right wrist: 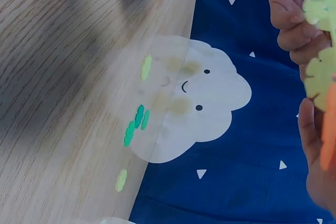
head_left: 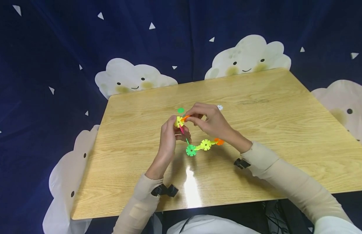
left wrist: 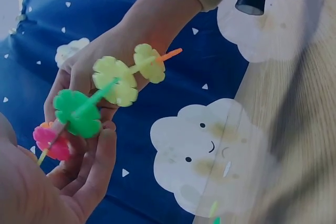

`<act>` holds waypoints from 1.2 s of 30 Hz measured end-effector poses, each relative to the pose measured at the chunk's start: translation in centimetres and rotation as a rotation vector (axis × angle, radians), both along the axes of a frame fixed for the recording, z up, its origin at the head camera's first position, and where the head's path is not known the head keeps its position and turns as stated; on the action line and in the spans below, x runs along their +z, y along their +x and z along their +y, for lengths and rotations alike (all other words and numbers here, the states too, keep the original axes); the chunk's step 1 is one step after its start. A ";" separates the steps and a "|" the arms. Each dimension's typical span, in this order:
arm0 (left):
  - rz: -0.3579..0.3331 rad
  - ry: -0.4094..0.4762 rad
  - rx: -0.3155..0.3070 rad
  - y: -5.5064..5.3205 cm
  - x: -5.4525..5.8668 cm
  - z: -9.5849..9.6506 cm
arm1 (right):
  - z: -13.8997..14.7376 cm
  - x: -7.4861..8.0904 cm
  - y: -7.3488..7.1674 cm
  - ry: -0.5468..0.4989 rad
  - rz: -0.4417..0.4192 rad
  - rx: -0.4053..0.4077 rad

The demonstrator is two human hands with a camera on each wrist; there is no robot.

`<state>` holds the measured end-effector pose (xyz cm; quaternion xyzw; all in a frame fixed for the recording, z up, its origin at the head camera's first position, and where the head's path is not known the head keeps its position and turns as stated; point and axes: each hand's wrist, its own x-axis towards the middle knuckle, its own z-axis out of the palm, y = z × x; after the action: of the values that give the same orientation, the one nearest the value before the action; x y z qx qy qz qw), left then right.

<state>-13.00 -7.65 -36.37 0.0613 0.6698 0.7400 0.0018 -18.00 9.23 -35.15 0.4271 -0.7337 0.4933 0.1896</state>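
Note:
My left hand (head_left: 169,133) holds a chain of slotted plastic flower discs near a yellow disc (head_left: 179,122). My right hand (head_left: 208,118) pinches an orange disc (head_left: 185,118) at that disc's edge. Below the fingers the chain runs through a pink disc (head_left: 181,130) and a green disc (head_left: 191,150). It then bends right through yellow-green discs (head_left: 205,144) to a second orange disc (head_left: 219,141). In the left wrist view the green disc (left wrist: 77,114) hangs before the hands, partly hiding the fingertips.
Behind the hands a loose green disc (head_left: 181,110) and a white disc (head_left: 220,107) lie on the wooden table (head_left: 125,169). In the right wrist view, several green and yellow-green discs (right wrist: 129,133) appear on the tabletop. A dark blue curtain (head_left: 181,32) with cloud pictures borders the table.

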 end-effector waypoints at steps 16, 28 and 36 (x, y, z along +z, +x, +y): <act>0.028 -0.054 -0.036 0.0 -0.1 0.3 | 0.5 -0.1 -0.2 0.081 -0.007 0.016; -0.008 -0.012 0.004 0.1 0.1 0.3 | 3.7 0.4 -2.4 0.078 -0.359 -0.005; 0.000 0.002 -0.026 0.3 0.0 0.3 | 7.5 -2.4 -6.8 0.197 -0.531 -0.338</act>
<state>-12.74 -7.38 -36.40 0.0701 0.6683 0.7405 0.0115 -24.78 16.70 -37.57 0.1718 -0.8622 0.4757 0.0285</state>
